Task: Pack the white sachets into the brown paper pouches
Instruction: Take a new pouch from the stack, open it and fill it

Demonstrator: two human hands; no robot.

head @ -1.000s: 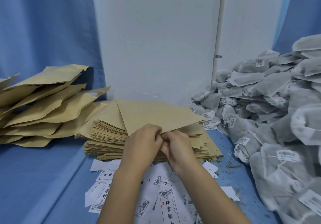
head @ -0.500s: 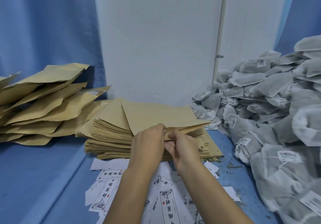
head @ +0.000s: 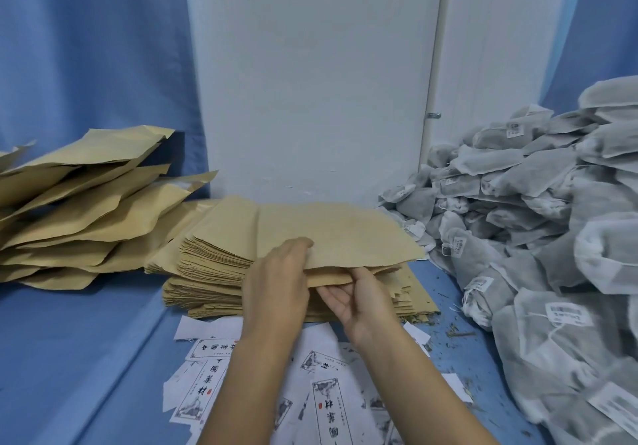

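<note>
Your left hand [head: 276,282] lies back-up over the near edge of the top pouch [head: 345,234]. Its fingers curl onto the pouch's upper face and grip that edge.

Your right hand [head: 362,303] is just beside it, palm up. Its fingers [head: 333,298] reach loosely leftward under the same edge, and the thumb is set against the edge from above. The pouch's lower layer is pinched between thumb and fingers. The near edge shows as two layers, slightly parted between your hands.

The top pouch is raised at its near side and spreads far and right from your hands. It rests on the stack of flat brown pouches [head: 207,272], which sits at the centre of the blue surface [head: 86,358], directly beyond your wrists. The stack's fanned edges show to the left of your left hand.

The white sachets [head: 535,237] are heaped along the right side, from the far wall to the near right corner. They lie well apart from both hands, and neither hand touches one. Several carry small printed tags.

On the far left, a loose pile of brown pouches [head: 86,203] lies overlapping, clear of the stack. Printed paper labels [head: 328,406] are scattered on the surface under your forearms. A white panel [head: 310,82] stands behind the stack.
</note>
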